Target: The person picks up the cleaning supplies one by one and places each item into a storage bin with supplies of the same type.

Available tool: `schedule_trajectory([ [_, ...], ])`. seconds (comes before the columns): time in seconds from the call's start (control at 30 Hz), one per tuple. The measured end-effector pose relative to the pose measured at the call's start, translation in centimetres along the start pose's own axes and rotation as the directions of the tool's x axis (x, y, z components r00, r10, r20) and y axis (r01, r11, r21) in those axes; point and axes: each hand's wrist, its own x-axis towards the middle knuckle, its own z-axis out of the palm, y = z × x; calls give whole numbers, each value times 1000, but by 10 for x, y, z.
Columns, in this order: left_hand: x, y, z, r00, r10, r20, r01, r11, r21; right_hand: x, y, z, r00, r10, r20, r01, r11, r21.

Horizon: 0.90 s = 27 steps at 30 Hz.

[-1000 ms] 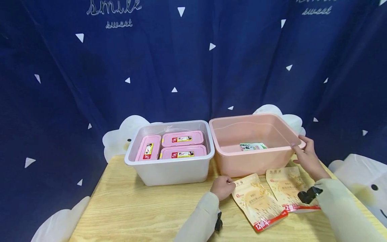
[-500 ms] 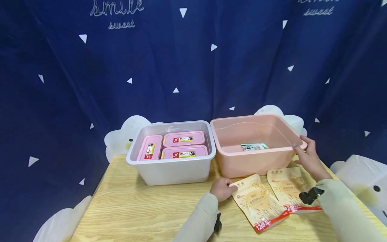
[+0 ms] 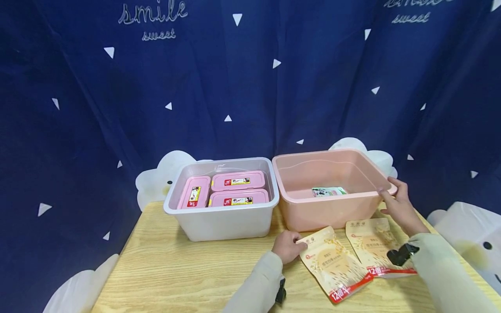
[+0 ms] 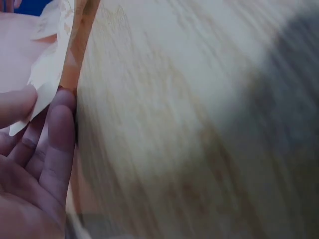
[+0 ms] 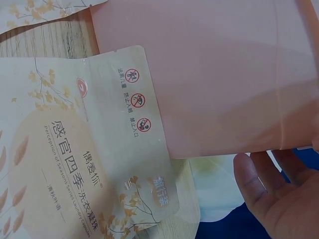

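In the head view my left hand [image 3: 287, 248] pinches the upper left corner of a cream pouch [image 3: 332, 263] with a red bottom band. The left wrist view shows that pouch's edge [image 4: 52, 74] between thumb and fingers. A second cream pouch [image 3: 369, 243] lies to its right, partly behind my right forearm; its label names laundry capsules. My right hand [image 3: 401, 211] grips the right front corner of a pink bin [image 3: 332, 213], thumb at the rim and fingers around the outside. Inside the bin lies a small green and white packet [image 3: 328, 191].
Left of the pink bin stands a white bin [image 3: 231, 224] holding three pink lidded boxes [image 3: 238, 198]. Both bins sit near the back of a wooden table [image 3: 176, 265]. A dark blue curtain [image 3: 250, 78] hangs behind.
My left fingers have come a little further over the pouch's corner. My right hand stays on the pink bin's corner. The whole head view has shifted slightly.
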Motion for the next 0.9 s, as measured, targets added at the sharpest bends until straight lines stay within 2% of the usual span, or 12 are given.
schedule_trajectory([
  [0.13, -3, 4, -4, 1000, 9, 14, -9, 1000, -11, 0, -2, 1, 1000, -2, 10, 2, 1000, -1],
  [0.3, -7, 8, -10, 994, 106, -16, -104, 991, 88, 1, -4, 2, 1000, -4, 12, 4, 1000, -3],
  [0.37, -9, 10, -13, 992, 125, -22, -122, 986, 115, 2, -4, 2, 1000, -3, 10, 3, 1000, 0],
  [0.67, -11, 22, -26, 988, 148, -32, -141, 978, 154, 0, -2, 1, 1000, 7, -6, -7, 1000, -1],
  [0.9, -10, 24, -37, 989, 148, -23, -142, 976, 165, 1, 1, 0, 1000, 2, -3, -2, 1000, -7],
])
